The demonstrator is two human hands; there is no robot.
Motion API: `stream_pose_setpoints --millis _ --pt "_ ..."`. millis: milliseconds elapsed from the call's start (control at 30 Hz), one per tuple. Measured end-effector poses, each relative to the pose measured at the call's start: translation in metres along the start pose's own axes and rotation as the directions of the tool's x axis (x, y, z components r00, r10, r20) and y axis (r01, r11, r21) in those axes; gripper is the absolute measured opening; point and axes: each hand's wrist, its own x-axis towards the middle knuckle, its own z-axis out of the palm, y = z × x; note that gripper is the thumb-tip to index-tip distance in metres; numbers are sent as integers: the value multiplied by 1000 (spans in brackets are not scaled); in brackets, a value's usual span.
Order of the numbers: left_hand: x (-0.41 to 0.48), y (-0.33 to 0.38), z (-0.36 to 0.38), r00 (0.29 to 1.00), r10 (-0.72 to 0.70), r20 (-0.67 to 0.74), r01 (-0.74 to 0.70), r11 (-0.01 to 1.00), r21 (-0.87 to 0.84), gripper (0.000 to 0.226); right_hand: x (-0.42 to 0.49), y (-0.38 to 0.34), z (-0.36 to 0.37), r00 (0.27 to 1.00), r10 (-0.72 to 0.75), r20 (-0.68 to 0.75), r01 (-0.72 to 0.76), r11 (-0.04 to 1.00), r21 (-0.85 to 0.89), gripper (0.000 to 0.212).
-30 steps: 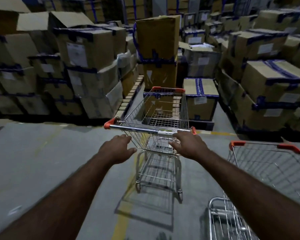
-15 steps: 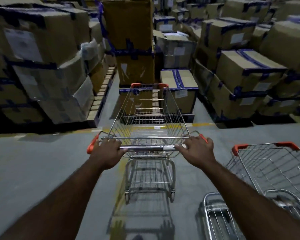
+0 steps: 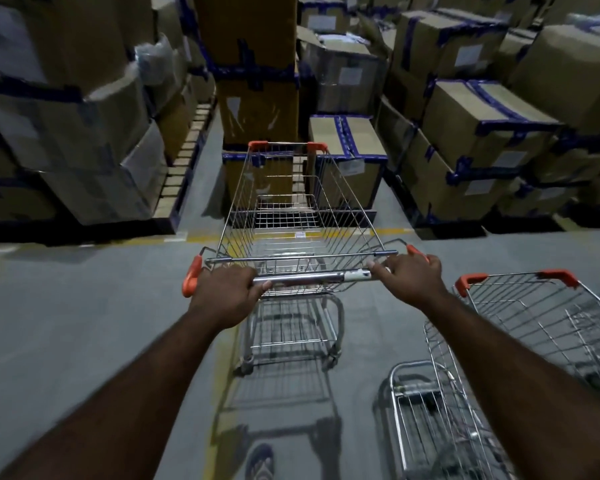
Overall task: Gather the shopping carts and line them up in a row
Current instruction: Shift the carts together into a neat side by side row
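Two-handed, holding the empty silver wire shopping cart [image 3: 302, 233] on the grey floor [image 3: 66, 323] before stacked cardboard boxes [image 3: 482, 140], left hand [image 3: 227, 294] and right hand [image 3: 411, 280] curled round its chrome handlebar [image 3: 309, 278] ends: probably light, stiff, free-rolling, best steered there.

left hand [image 3: 227, 292]: fingers curled round cart handle [image 3: 309, 279] | right hand [image 3: 411, 280]: likewise | arms [image 3: 146, 386]: outstretched forward

Stacked cardboard boxes [image 3: 260, 98] wall me in straight ahead, just past the front of my shopping cart [image 3: 300, 237]. A second cart [image 3: 541, 327] crowds my right side. Bare floor [image 3: 66, 323] lies open on my left; a narrow aisle [image 3: 207, 174] runs between box stacks.
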Motion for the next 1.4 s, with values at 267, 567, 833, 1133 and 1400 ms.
stream_pose_setpoints --millis 267,567,833,1133,1400 --pt "-75 47 4 999 13 -46 -13 1000 -3 54 -75 32 -4 998 -55 -13 55 998 -13 65" --pt "-150 68 3 997 -72 -15 73 993 97 101 -167 62 5 997 -68 -28 68 997 -29 79" --pt "-211 84 17 996 -74 -40 77 993 85 95 -239 79 9 996 -81 -23 81 996 25 83" --pt "-304 99 4 998 -26 65 19 994 105 88 -349 83 8 995 -71 -67 67 996 -58 92" --pt "-378 105 11 999 1 38 -4 996 91 82 -420 85 6 998 54 37 -50 992 -116 107"
